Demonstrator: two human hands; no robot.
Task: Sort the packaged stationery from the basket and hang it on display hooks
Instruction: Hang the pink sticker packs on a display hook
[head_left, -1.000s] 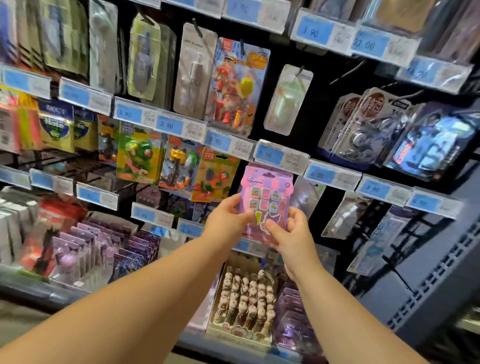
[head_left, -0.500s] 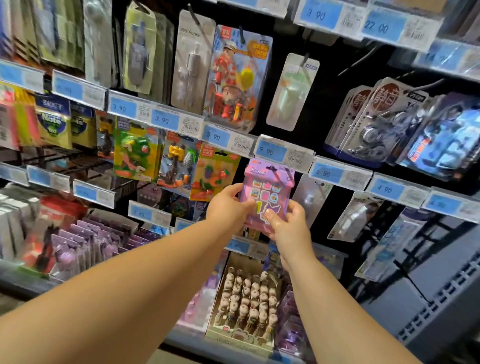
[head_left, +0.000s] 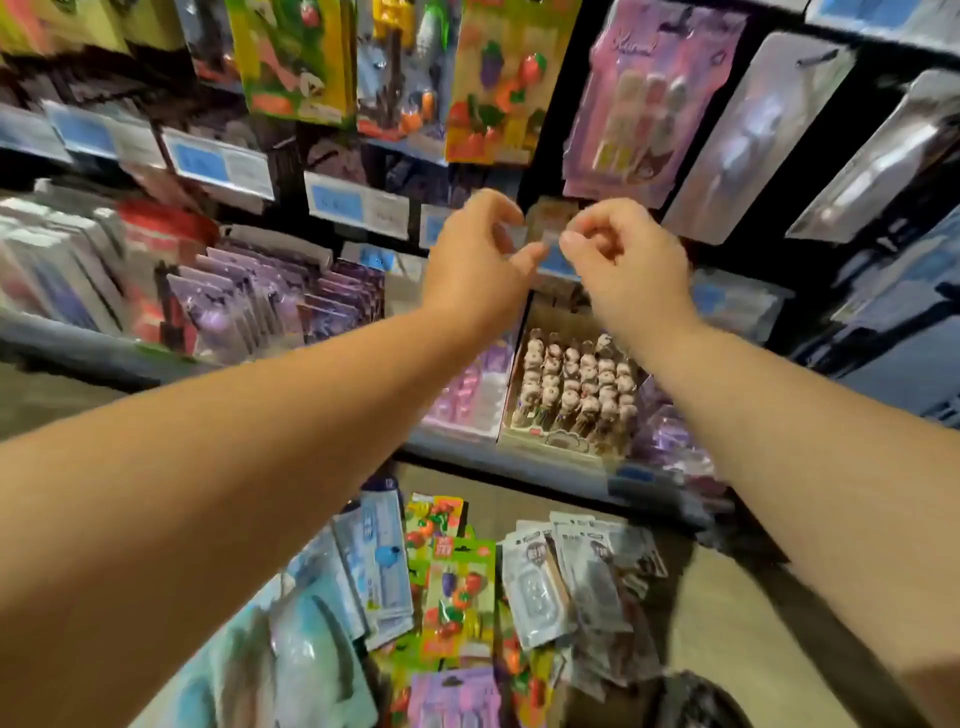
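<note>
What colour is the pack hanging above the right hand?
Pink and lilac; the pack shows best in the head view.

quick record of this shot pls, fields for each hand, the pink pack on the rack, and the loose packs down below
left hand: raised before the rack, thumb and fingers apart, holds nothing
right hand: beside it, fingers curled, holds nothing
pink pack: hangs on the rack above the right hand, neither hand touches it
loose packs: fruit pack and grey packs lie in a pile below the arms, not yet hung
sharpness: motion-blurred
</note>
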